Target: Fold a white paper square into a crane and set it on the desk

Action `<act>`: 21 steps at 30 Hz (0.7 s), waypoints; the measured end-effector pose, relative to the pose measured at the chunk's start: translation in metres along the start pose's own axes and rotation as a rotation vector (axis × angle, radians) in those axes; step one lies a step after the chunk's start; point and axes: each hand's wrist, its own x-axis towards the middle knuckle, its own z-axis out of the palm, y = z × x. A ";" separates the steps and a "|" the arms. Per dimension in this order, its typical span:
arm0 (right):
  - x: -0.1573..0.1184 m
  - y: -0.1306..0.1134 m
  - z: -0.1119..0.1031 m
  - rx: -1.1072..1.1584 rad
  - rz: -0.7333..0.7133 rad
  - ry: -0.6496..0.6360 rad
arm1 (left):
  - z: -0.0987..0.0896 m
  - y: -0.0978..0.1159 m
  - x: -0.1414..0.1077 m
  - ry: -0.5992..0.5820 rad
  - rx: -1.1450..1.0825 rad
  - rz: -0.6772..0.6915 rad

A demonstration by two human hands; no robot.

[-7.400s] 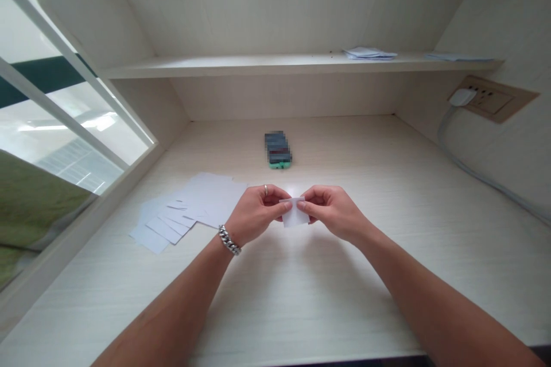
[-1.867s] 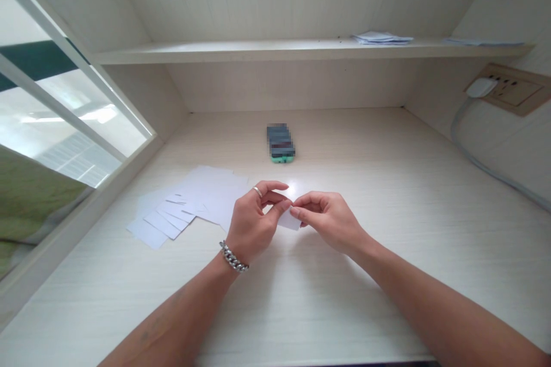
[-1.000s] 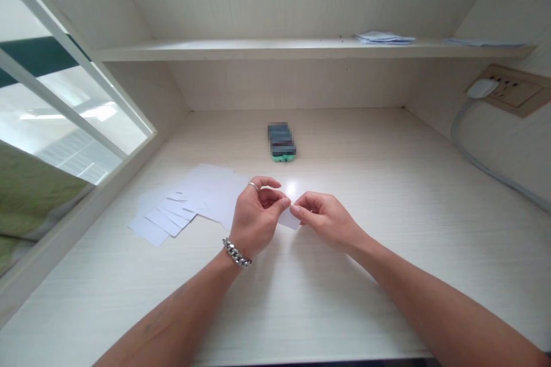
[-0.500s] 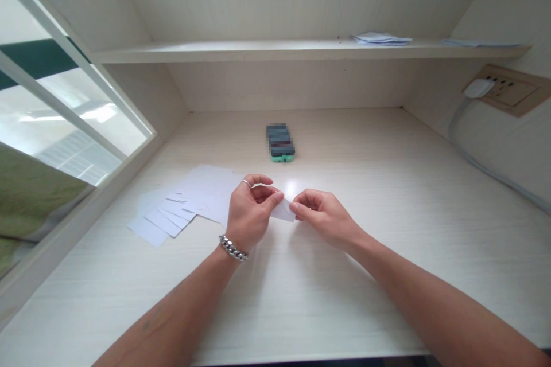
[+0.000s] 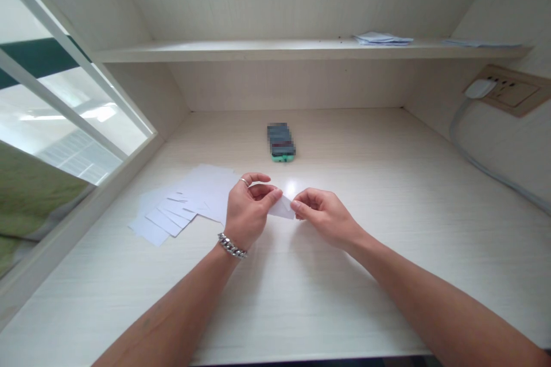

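A small piece of white paper (image 5: 282, 208) is stretched between my two hands, just above the desk, and a fold line seems to cross it. My left hand (image 5: 251, 206), with a ring and a chain bracelet, pinches its upper left part between thumb and fingers. On the other side my right hand (image 5: 322, 210) pinches the right corner, fingers curled. Several loose white paper sheets (image 5: 210, 186) and cut slips (image 5: 166, 221) lie spread to the left of my left hand, partly overlapping.
A dark, pixelated object with a green end (image 5: 282, 143) lies beyond my hands. The shelf (image 5: 258, 51) above carries a paper stack (image 5: 383, 39). At right, a cable (image 5: 482, 166) hangs from a plug in the wall socket (image 5: 512, 92). Olive cloth (image 5: 34, 200) is at left.
My left hand has shifted slightly left and up, and a little more of the paper shows between the hands. My right hand has barely moved.
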 end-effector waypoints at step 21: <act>-0.001 0.001 -0.001 -0.006 -0.023 -0.014 | -0.002 0.003 0.001 0.031 0.004 0.015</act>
